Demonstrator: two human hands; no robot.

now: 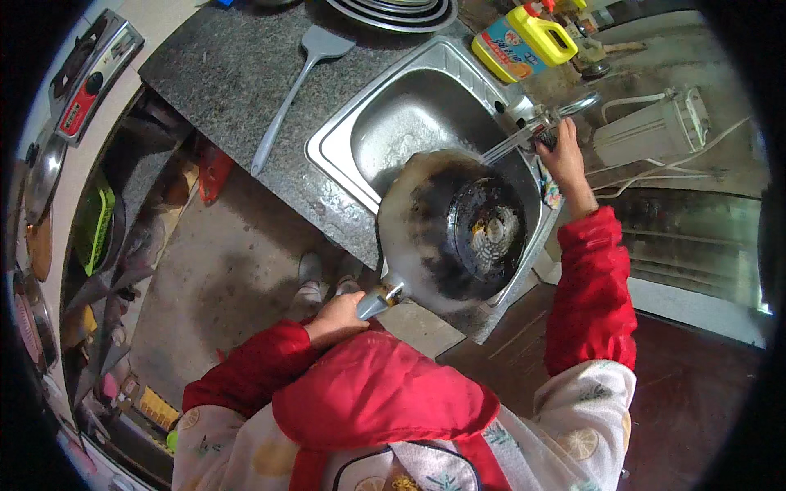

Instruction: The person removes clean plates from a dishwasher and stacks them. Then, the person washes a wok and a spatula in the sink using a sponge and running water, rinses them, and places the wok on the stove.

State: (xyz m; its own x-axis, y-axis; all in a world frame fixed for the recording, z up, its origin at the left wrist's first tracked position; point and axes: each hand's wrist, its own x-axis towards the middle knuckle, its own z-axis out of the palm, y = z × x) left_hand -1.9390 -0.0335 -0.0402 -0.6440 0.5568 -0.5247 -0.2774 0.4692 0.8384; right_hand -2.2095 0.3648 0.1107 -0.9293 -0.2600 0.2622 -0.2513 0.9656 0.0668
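Observation:
My left hand (338, 319) grips the grey handle (376, 302) of a wok (424, 227). The wok is tipped bottom-up over the stainless steel sink (399, 104), covering the sink's near part. Soot blackens its underside, which has a round ringed base. At the sink's right rim, my right hand (564, 156) has its fingers around the faucet (543, 126). A bright, narrow streak runs from the faucet to the wok's edge; whether it is the spout or water I cannot tell. The wok's inside is hidden.
A grey spatula (295, 101) lies on the granite counter (227, 73), left of the sink. Stacked metal bowls or plates (399, 21) stand behind. A yellow detergent bottle (522, 43) and a whitish plastic container (651, 135) are beyond the faucet. A gas stove (92, 80) is at far left.

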